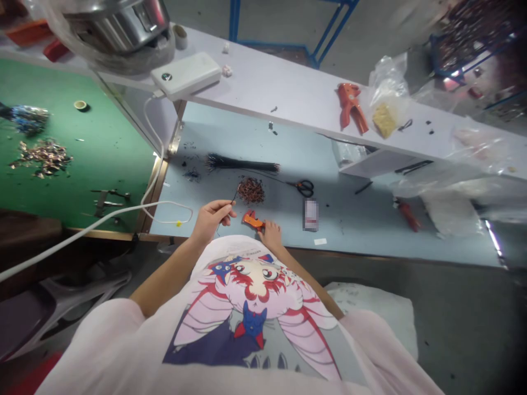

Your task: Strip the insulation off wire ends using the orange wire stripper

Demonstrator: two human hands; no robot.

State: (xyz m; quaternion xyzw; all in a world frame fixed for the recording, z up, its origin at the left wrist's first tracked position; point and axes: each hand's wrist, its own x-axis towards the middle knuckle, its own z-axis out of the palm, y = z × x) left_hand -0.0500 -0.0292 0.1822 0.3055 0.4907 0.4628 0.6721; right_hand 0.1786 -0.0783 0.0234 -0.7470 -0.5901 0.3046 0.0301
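Note:
My left hand (214,217) pinches a thin black wire (235,193), its end rising toward a pile of small copper-coloured pieces (251,190). To its right, my right hand (272,235) is wrapped round the handles of an orange wire stripper (252,220), whose head points left toward the wire. The hands are a short way apart, near the front edge of the blue-grey table (288,219). Behind the pile lies a bundle of black wires (242,163). Black-handled scissors (304,188) rest right of the pile.
A white shelf (284,82) crosses behind, carrying a white power bank (187,75), a steel pot (119,27) and another orange stripper (351,107). A white cable (102,222) hangs across the left side. Red-handled pliers (407,214) and plastic bags (444,203) lie right.

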